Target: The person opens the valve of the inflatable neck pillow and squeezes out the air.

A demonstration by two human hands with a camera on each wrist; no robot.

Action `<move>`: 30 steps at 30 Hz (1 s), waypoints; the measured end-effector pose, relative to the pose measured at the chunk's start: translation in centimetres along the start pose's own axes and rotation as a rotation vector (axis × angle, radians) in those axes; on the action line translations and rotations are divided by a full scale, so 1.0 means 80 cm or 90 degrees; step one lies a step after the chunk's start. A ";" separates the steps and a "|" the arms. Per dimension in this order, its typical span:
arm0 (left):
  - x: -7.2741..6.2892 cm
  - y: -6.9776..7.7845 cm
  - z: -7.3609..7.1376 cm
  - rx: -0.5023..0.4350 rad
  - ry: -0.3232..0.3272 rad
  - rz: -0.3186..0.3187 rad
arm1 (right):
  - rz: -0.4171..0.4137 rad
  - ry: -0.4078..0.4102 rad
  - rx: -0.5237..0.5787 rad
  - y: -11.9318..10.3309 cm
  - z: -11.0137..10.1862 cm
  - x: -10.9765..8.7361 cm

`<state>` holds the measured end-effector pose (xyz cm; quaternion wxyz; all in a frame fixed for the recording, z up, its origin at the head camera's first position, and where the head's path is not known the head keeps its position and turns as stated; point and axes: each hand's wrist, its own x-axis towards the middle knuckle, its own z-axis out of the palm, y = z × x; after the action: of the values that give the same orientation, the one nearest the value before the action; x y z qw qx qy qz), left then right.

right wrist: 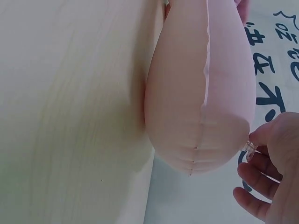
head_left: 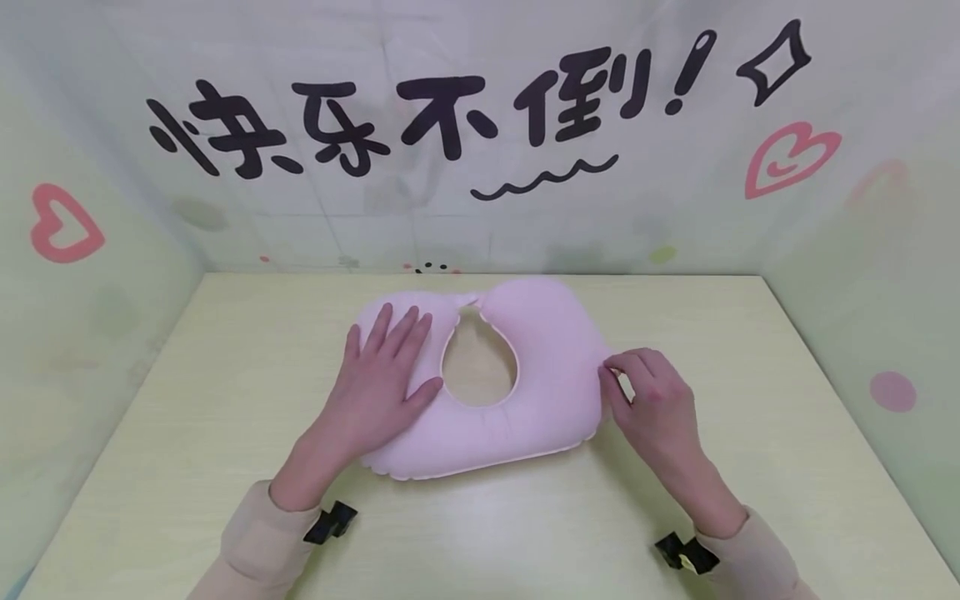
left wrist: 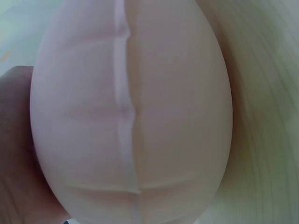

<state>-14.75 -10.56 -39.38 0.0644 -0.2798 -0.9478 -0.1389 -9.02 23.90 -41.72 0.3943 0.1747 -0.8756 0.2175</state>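
Observation:
A puffed-up pink inflatable neck pillow (head_left: 555, 350) lies on the table, its round opening in the middle and its two ends meeting at the back. My left hand (head_left: 378, 387) rests on the pillow's left side with fingers spread and straight. At the right edge, my right hand (head_left: 656, 400) pinches a small clear valve (right wrist: 251, 150) between thumb and index finger. In the right wrist view the other fingers curl loosely beside it. The pillow's seamed outer side (left wrist: 163, 93) fills most of the left wrist view and partly hides the left hand.
The pale wood-grain table (head_left: 210, 400) extends around the pillow. Behind it hangs a printed cloth backdrop (head_left: 450, 217) with black lettering, and similar panels rise at both sides. Black clips (head_left: 330, 523) sit at both sleeve cuffs.

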 end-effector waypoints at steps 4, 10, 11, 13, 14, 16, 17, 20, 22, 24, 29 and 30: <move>0.000 -0.002 -0.001 0.019 -0.024 -0.002 | 0.005 0.008 -0.056 0.001 -0.003 0.000; -0.002 -0.005 -0.003 0.034 -0.055 0.002 | 0.024 -0.103 -0.128 0.005 -0.004 -0.003; -0.002 -0.005 -0.004 0.034 -0.056 0.004 | 0.023 -0.121 -0.136 0.005 -0.004 -0.004; -0.003 -0.006 -0.004 0.032 -0.059 0.007 | 0.016 -0.143 -0.144 0.006 -0.003 -0.004; -0.002 -0.007 -0.004 0.031 -0.060 0.010 | 0.009 -0.149 -0.145 0.007 -0.003 -0.004; -0.002 -0.008 -0.004 0.028 -0.060 0.015 | -0.006 -0.155 -0.146 0.011 -0.002 -0.004; -0.002 -0.008 -0.005 0.026 -0.060 0.017 | -0.013 -0.158 -0.144 0.013 -0.002 -0.003; -0.001 -0.010 -0.004 0.026 -0.057 0.022 | -0.033 -0.170 -0.124 0.020 -0.001 -0.003; -0.001 -0.010 -0.003 0.026 -0.055 0.024 | -0.043 -0.177 -0.105 0.025 -0.001 -0.004; -0.002 -0.010 -0.002 0.027 -0.055 0.027 | -0.052 -0.183 -0.082 0.028 0.000 -0.004; -0.002 -0.011 -0.001 0.028 -0.058 0.028 | -0.085 -0.190 -0.046 0.038 0.000 -0.001; -0.002 -0.011 -0.001 0.029 -0.059 0.028 | -0.091 -0.190 -0.041 0.040 0.001 0.000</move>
<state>-15.14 -11.40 -39.50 0.0303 -0.3049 -0.9464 -0.1025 -10.57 26.59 -42.56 0.2793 0.2539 -0.9165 0.1325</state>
